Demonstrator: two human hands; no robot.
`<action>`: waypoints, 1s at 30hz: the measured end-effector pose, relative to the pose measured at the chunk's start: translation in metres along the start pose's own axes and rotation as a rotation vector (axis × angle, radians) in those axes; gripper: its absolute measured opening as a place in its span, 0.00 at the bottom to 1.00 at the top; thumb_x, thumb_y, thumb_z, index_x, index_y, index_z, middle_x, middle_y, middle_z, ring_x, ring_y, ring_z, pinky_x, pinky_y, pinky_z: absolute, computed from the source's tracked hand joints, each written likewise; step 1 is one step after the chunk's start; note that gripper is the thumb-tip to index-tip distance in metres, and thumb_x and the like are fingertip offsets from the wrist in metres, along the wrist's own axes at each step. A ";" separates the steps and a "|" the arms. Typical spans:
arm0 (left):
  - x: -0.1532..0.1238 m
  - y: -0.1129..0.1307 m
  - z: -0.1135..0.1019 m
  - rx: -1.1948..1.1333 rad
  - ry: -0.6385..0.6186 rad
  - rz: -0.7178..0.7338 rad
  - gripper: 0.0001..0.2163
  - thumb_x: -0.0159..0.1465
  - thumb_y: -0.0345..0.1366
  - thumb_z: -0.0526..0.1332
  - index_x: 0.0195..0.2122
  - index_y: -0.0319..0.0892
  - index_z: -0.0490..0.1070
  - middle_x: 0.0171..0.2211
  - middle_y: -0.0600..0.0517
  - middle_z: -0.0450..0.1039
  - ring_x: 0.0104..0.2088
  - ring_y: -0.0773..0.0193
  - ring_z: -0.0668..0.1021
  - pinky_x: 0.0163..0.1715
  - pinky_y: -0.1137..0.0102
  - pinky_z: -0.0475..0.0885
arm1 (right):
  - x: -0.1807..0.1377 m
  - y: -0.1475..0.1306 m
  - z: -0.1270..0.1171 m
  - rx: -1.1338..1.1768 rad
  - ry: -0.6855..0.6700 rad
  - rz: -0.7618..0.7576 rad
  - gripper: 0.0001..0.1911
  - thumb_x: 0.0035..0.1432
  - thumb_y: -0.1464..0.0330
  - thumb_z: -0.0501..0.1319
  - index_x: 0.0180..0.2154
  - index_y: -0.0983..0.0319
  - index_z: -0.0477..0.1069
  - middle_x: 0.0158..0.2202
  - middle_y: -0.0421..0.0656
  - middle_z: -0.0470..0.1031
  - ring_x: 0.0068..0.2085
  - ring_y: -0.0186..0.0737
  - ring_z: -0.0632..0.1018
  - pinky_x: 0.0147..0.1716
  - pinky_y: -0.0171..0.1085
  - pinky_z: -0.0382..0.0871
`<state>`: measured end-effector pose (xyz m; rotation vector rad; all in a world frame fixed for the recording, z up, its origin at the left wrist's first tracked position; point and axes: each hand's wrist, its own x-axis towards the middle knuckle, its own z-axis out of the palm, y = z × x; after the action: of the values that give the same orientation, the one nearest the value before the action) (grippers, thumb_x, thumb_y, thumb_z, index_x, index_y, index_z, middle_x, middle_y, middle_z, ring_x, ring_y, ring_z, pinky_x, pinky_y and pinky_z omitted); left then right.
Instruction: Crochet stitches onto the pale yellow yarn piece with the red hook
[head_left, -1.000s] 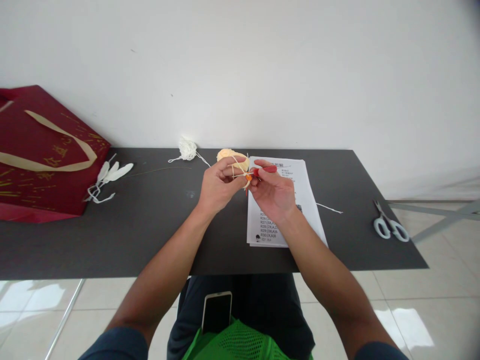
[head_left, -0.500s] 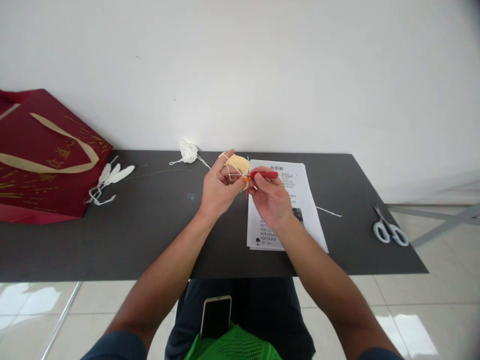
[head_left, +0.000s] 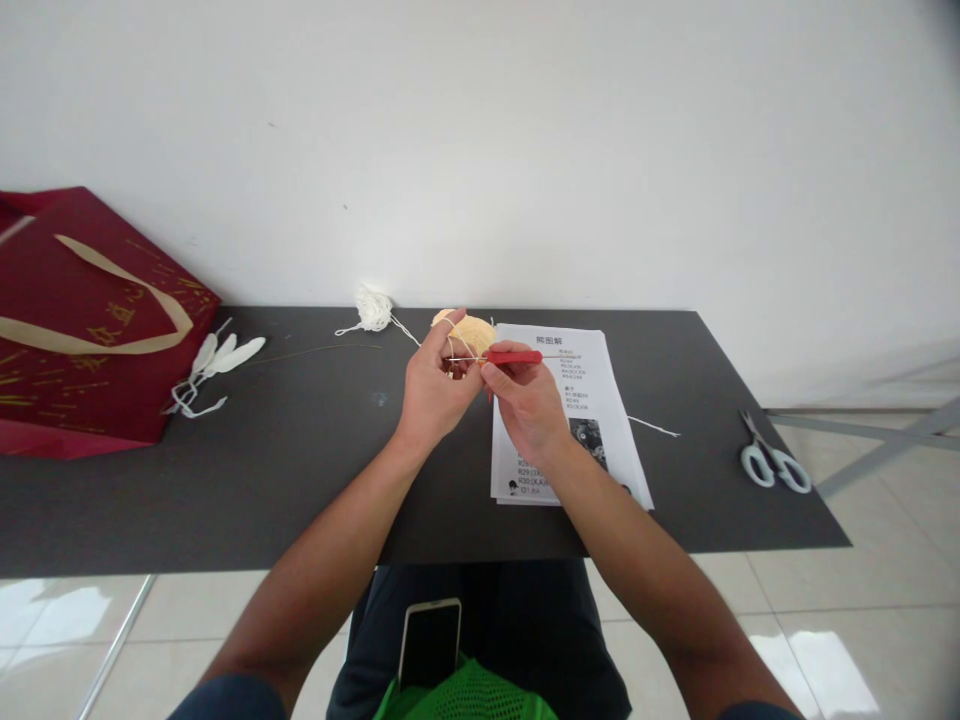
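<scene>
Hands: two. Left hand (head_left: 433, 385) fingers curled, yarn (head_left: 459, 348) looped over them; right hand (head_left: 523, 398) pinching one red crochet hook (head_left: 512, 357), beside one pattern sheet (head_left: 592, 400).

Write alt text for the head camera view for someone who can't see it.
Over a dark table, the left hand holds pale yellow yarn while the right hand works a red-handled crochet hook into it. A printed sheet, scissors and a red gift bag lie around them.
</scene>
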<state>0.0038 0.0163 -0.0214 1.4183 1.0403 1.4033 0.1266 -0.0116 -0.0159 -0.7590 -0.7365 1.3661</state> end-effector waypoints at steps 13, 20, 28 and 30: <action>0.002 0.006 -0.001 -0.031 -0.025 -0.012 0.26 0.57 0.31 0.69 0.58 0.43 0.72 0.33 0.54 0.78 0.30 0.69 0.78 0.31 0.73 0.73 | 0.003 -0.005 0.000 0.040 0.053 0.016 0.12 0.47 0.71 0.76 0.33 0.57 0.78 0.34 0.36 0.78 0.34 0.32 0.75 0.34 0.34 0.68; -0.001 0.007 0.001 -0.042 -0.004 0.048 0.26 0.57 0.29 0.68 0.59 0.45 0.71 0.36 0.53 0.78 0.31 0.69 0.78 0.31 0.73 0.73 | 0.003 -0.006 0.001 0.045 0.061 0.035 0.11 0.46 0.70 0.76 0.33 0.57 0.77 0.32 0.36 0.78 0.32 0.32 0.73 0.32 0.36 0.67; -0.002 0.009 0.000 -0.006 0.023 0.044 0.27 0.57 0.29 0.68 0.59 0.45 0.72 0.35 0.54 0.80 0.31 0.69 0.78 0.33 0.73 0.74 | 0.003 -0.007 -0.002 0.032 0.032 0.051 0.11 0.49 0.69 0.75 0.35 0.56 0.77 0.32 0.35 0.77 0.30 0.31 0.71 0.31 0.35 0.65; -0.002 0.009 0.001 0.000 0.031 0.049 0.26 0.58 0.30 0.69 0.59 0.45 0.72 0.36 0.53 0.80 0.31 0.68 0.79 0.33 0.73 0.74 | 0.002 -0.008 -0.001 0.018 0.016 0.057 0.12 0.49 0.68 0.75 0.36 0.56 0.77 0.32 0.35 0.76 0.29 0.31 0.71 0.30 0.35 0.65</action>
<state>0.0044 0.0121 -0.0130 1.4344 1.0318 1.4646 0.1321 -0.0101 -0.0103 -0.7804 -0.6940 1.4148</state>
